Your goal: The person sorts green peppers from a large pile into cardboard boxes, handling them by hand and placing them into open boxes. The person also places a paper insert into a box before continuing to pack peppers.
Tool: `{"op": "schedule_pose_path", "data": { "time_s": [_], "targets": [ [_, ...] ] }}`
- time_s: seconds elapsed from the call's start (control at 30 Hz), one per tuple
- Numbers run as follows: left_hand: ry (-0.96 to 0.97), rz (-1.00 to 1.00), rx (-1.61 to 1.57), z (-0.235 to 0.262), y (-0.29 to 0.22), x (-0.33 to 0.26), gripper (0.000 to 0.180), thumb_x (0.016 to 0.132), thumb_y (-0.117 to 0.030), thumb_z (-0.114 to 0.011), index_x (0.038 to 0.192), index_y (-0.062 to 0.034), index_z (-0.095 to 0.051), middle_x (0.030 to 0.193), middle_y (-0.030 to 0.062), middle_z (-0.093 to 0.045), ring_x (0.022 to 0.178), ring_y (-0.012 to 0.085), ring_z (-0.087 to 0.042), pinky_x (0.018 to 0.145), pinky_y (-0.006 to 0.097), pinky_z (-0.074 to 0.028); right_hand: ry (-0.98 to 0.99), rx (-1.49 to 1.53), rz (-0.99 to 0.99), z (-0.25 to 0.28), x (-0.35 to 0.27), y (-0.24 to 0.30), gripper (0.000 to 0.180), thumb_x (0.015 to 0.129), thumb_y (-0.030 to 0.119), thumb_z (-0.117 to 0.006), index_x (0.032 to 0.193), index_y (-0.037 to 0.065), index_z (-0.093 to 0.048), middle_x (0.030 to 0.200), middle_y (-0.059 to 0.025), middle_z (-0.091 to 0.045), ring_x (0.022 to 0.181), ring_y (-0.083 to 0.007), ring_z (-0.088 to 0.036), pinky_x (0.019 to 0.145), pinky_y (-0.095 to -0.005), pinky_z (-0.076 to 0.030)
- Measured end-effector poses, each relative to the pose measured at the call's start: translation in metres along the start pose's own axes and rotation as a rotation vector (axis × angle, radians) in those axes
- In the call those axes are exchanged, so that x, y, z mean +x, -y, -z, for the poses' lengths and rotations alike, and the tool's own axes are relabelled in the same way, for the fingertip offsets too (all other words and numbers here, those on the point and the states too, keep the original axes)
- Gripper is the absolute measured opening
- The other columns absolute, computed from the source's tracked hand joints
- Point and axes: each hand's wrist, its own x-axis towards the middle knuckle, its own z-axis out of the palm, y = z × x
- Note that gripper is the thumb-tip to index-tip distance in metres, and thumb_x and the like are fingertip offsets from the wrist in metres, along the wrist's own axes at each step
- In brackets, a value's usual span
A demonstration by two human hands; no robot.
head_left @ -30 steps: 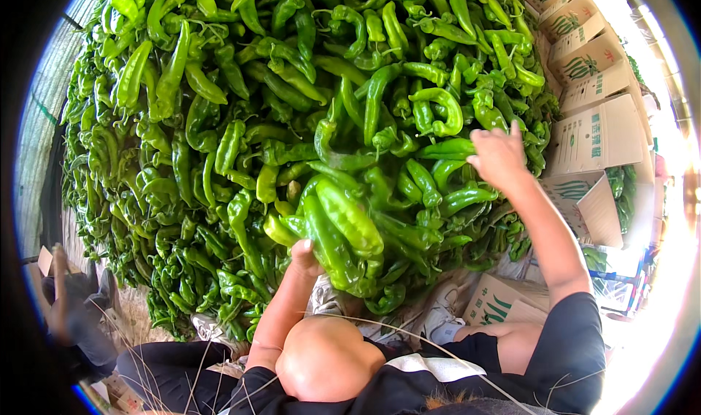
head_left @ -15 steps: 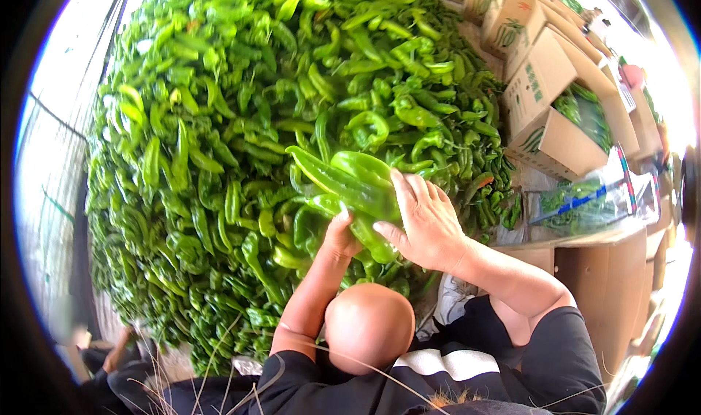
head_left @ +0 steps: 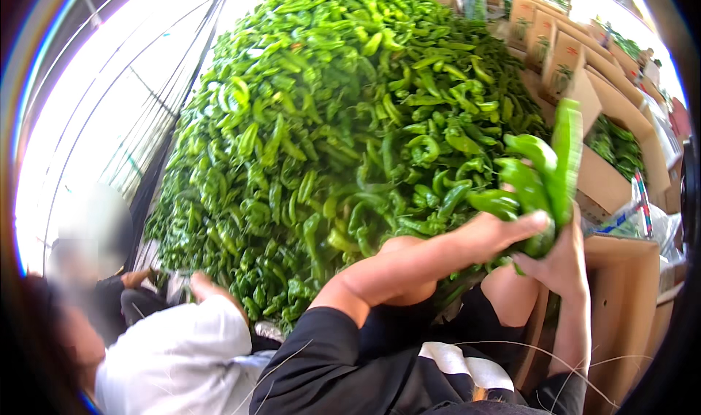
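A bunch of long green peppers (head_left: pixel 537 178) is gripped between my two hands, off to the right above the open cardboard box. My left hand (head_left: pixel 511 232) wraps the near left side of the bunch, its thumb laid across the peppers. On the right side, my right hand (head_left: pixel 558 258) clasps the lower ends from beneath. The pepper tips point up and away, slightly blurred by motion. Behind them rises a large heap of green peppers (head_left: pixel 321 137), filling the middle of the view.
Beside my right arm stands an open cardboard box (head_left: pixel 624 283). More cartons (head_left: pixel 562 64), one with peppers inside (head_left: pixel 617 145), line the right. Clear plastic wrap (head_left: pixel 661 229) lies near them. At lower left sits a person in a white shirt (head_left: pixel 171 349); another is behind.
Both hands have carried the pepper bunch rightward from the heap to over the box. The peppers now point more upright. My view has swung, bringing the white-shirted person into sight at left.
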Motion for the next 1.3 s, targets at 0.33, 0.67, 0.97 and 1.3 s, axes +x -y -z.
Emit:
{"op": "schedule_pose_path", "data": {
  "time_s": [0.33, 0.67, 0.97, 1.3],
  "targets": [
    [0.372, 0.222, -0.487, -0.169, 0.117, 0.025, 0.127, 0.07, -0.029, -0.086, 0.154, -0.0086, 0.007, 0.144, 0.008, -0.034, 0.135, 0.0199, -0.03, 0.112, 0.037, -0.026, -0.202, -0.008, -0.46, 0.118, -0.164, -0.106, 0.119, 0.051, 0.026, -0.086, 0.149, 0.003, -0.022, 0.137, -0.0167, -0.046, 0.124, -0.0304, -0.049, 0.103, -0.0408, -0.042],
    [0.382, 0.592, 0.034, -0.211, 0.165, 0.003, 0.158, 0.053, -0.054, -0.089, 0.145, 0.0025, 0.026, 0.153, 0.027, 0.015, 0.145, 0.0389, 0.015, 0.119, 0.044, -0.004, -0.149, 0.432, -0.72, 0.129, -0.211, -0.141, 0.116, 0.052, 0.026, -0.084, 0.149, 0.003, -0.024, 0.135, -0.0158, -0.047, 0.123, -0.0294, -0.049, 0.103, -0.0399, -0.041],
    [0.597, 0.733, 0.05, -0.21, 0.202, 0.031, 0.117, 0.079, -0.053, -0.071, 0.152, -0.002, 0.006, 0.156, 0.0275, 0.001, 0.145, 0.038, 0.006, 0.117, 0.046, -0.001, -0.278, 0.749, -0.734, 0.194, -0.286, -0.161, 0.113, 0.053, 0.026, -0.082, 0.149, 0.004, -0.026, 0.133, -0.015, -0.049, 0.122, -0.0286, -0.049, 0.103, -0.0392, -0.04],
    [1.043, 0.289, 1.323, -0.149, 0.215, 0.008, 0.079, 0.073, -0.037, -0.078, 0.137, -0.005, -0.046, 0.134, 0.014, -0.051, 0.138, 0.0356, -0.034, 0.112, 0.065, -0.012, -0.201, 0.581, -0.981, 0.239, -0.397, -0.272, 0.11, 0.055, 0.029, -0.081, 0.148, 0.004, -0.029, 0.133, -0.0149, -0.051, 0.123, -0.0273, -0.049, 0.105, -0.0388, -0.039]
  ]
}}
